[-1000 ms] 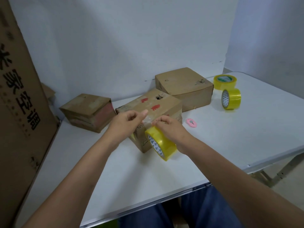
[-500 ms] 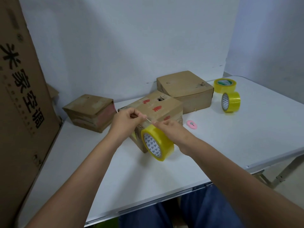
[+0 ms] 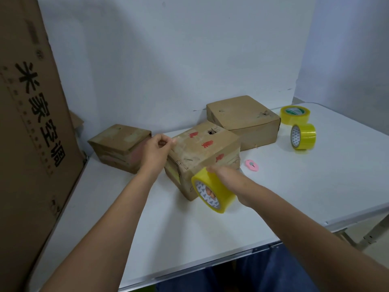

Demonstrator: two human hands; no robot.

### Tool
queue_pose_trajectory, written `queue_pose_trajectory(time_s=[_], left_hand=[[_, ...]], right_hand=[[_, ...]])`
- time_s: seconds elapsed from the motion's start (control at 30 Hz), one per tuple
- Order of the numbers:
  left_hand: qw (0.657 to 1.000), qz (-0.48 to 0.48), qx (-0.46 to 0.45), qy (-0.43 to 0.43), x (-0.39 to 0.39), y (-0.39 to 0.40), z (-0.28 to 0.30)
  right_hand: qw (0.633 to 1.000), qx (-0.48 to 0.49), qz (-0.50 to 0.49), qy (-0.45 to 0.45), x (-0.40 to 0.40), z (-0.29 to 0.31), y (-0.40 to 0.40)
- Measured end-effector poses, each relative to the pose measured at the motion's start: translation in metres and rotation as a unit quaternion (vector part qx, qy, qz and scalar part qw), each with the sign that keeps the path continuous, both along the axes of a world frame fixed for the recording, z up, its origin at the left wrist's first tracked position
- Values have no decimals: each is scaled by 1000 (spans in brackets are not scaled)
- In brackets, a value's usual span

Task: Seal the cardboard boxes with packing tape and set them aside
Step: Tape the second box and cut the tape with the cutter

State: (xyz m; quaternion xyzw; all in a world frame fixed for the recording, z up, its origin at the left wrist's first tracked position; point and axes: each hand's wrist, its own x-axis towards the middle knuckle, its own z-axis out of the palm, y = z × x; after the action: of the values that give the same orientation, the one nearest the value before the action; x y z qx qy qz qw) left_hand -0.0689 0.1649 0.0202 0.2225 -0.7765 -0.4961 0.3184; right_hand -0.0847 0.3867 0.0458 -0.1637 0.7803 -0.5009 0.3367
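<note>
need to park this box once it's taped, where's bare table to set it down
Widest bare patch: the table on the right, in front of the pink cutter and the two spare tape rolls. The near left, between the big carton and the box being taped, is bare too. The back row is crowded with the left box and flat box.

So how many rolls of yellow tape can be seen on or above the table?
3. One roll is held by the right hand against the marked box. One lies flat at the far right. One stands on edge just in front of it. Others may be hidden behind boxes.
</note>
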Motion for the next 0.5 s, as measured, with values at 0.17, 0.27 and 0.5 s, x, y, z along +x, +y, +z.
queue_pose_trajectory(time_s=[0.17, 0.27, 0.5], left_hand=[[1000, -4, -8, -3, -8, -6, -3], [1000, 3, -9, -7, -10, -11, -6], [1000, -1, -11, -25, -12, -18, -12]], right_hand=[[1000, 18, 5, -5, -4, 8, -3], [999, 25, 20, -16, -2, 12, -8], [999, 32, 26, -30, -2, 19, -11]])
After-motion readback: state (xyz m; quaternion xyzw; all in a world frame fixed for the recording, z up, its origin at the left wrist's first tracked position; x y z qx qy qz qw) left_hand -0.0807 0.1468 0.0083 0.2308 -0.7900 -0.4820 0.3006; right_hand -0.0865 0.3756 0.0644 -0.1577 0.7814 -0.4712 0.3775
